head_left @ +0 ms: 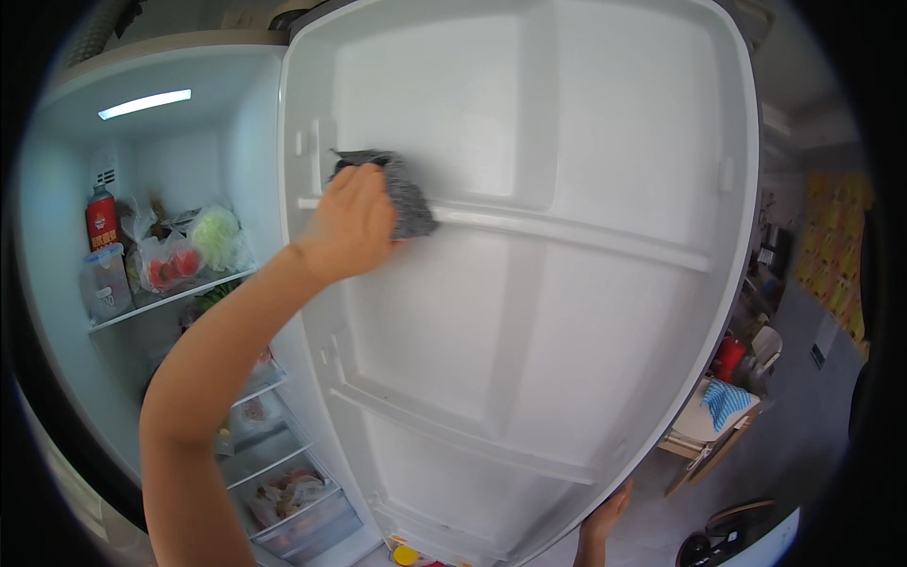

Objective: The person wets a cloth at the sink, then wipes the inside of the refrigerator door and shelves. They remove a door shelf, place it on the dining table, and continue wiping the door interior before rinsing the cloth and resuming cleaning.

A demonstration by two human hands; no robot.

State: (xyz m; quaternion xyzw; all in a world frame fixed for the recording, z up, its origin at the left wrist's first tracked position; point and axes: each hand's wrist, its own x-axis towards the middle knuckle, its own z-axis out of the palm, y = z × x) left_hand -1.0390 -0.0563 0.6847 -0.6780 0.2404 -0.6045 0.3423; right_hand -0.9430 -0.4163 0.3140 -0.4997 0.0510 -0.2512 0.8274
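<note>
My left hand (358,220) is shut on a grey cloth (412,205). It presses the cloth to the white inner panel of an open refrigerator door (439,305), at the left end of the upper horizontal ridge. The door panel has moulded ridges and small side tabs, with no bins on its upper and middle parts. Low on the right, my right hand (606,512) grips the outer edge of the door, its fingers partly hidden.
Left of the door, the lit refrigerator compartment has a glass shelf (173,301) with a red bottle (101,220), a lidded plastic container (106,283), bagged tomatoes (170,266) and a bagged cabbage (215,237). Clear drawers (312,528) sit below. A blue striped cloth (726,404) lies on a chair.
</note>
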